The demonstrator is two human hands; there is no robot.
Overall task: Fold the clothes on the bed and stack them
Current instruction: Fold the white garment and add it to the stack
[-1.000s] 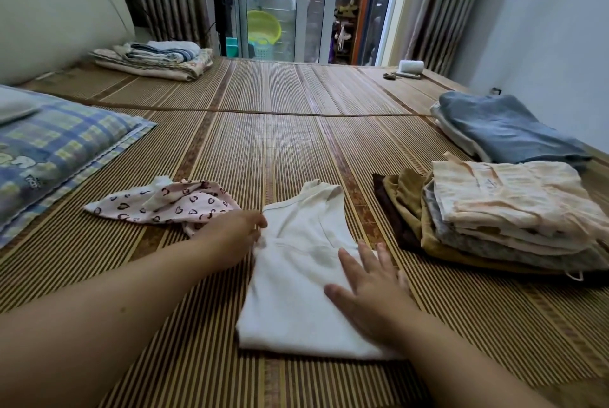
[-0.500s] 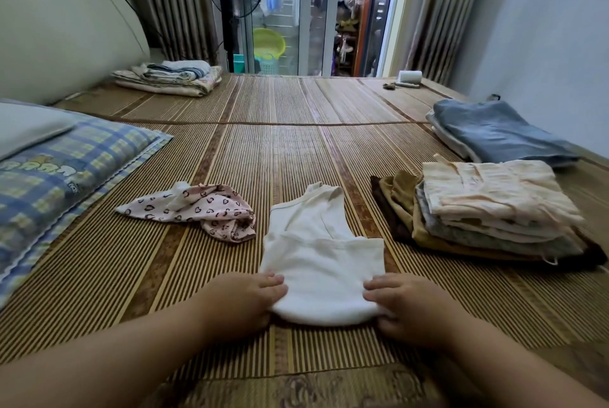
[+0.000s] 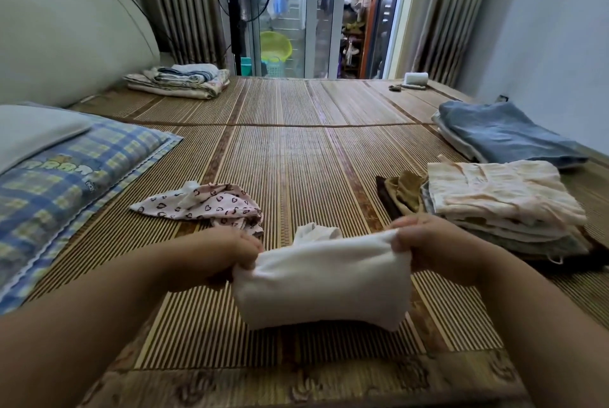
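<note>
A folded white sleeveless top (image 3: 323,282) hangs low in the middle of the view, lifted off the striped bamboo mat (image 3: 296,157) that covers the bed. The left hand (image 3: 227,254) pinches its upper left corner and the right hand (image 3: 428,242) pinches its upper right corner, fingers curled into the cloth; the fingertips are buried in the fabric and cannot be made out one by one. A bit of the top's strap end pokes up behind the folded edge, the rest of it hidden. At 10 o'clock from the top, a crumpled pink garment with a heart print (image 3: 204,205) lies on the mat, its near edge partly covered by the left hand. At 2 o'clock sits a stack of folded clothes (image 3: 501,200), a peach piece uppermost, with brown and grey layers showing only at their edges. Beyond it, at 1 o'clock, lies a folded blue garment (image 3: 504,134) over something white. At 9 o'clock a blue plaid pillow (image 3: 66,177) is cut off by the frame's left edge. Far off at 11 o'clock rests folded bedding (image 3: 184,79). Both forearms run out of the bottom corners.
</note>
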